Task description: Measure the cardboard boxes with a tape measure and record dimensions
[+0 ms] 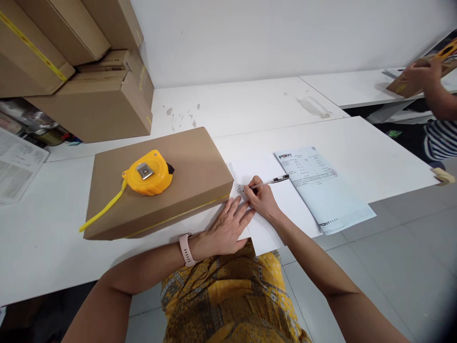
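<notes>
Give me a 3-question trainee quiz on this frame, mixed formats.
1. True or false: the yellow tape measure lies on the flat cardboard box.
2. Multiple choice: the right hand holds
A. scissors
B. a pen
C. a ruler
3. Fill in: the left hand rests flat on the white sheet, and its wrist wears a ____.

Key:
1. True. Its tape trails off the box's left front edge.
2. B. The pen has its tip on the sheet, beside the printed form.
3. Watch. The pink watch sits on the left wrist.
</notes>
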{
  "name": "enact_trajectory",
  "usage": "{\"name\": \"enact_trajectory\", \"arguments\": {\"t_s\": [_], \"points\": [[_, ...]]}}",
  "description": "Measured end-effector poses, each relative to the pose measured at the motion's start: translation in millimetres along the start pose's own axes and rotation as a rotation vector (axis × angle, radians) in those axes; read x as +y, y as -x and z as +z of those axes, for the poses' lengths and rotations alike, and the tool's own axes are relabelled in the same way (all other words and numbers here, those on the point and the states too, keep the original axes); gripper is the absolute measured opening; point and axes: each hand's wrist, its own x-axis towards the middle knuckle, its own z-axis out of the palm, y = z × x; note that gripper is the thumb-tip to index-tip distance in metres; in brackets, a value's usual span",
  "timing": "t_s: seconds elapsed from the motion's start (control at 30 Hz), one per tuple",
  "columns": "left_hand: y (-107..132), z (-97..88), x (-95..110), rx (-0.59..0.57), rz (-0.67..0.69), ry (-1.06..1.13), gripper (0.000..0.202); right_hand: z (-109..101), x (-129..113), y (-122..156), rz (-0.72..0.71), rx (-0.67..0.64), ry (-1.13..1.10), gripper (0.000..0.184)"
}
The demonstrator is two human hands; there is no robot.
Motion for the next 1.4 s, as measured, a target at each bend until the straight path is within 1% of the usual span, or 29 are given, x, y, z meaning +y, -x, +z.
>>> {"name": "enact_trajectory", "arguments": {"t_s": [0.2, 0.4, 0.6, 0.8, 0.97, 1.4], "points": [[0.3, -1.5, 0.2, 0.002, 0.003, 0.003, 0.082, -0.2, 2.7, -0.4, -0.006, -0.006, -0.016, 0.020], [0.7, -1.0, 0.7, 0.002, -0.001, -0.016, 0.082, -0.8, 1.7, -0.6, -0.010, 0.004, 0.015, 0.018], [0.5, -3.5, 0.4, -0.001, 0.009, -0.019, 0.082, 0.1, 1.8, -0.9, -0.004, -0.007, -0.019, 0.021], [1.2, -1.5, 0.6, 0.003, 0.004, -0.024, 0.082, 0.6, 5.8, -1.5, -0.020, 0.025, -0.015, 0.022], [0.8, -0.1, 0.7, -0.002, 0.003, -0.030, 0.082, 0.1, 5.4, -1.3, -0.022, 0.023, 0.005, 0.021], [0.4, -2.9, 1.2, -0.009, 0.002, -0.016, 0.081, -0.1, 3.8, -1.3, -0.012, 0.037, -0.005, 0.020]]}}
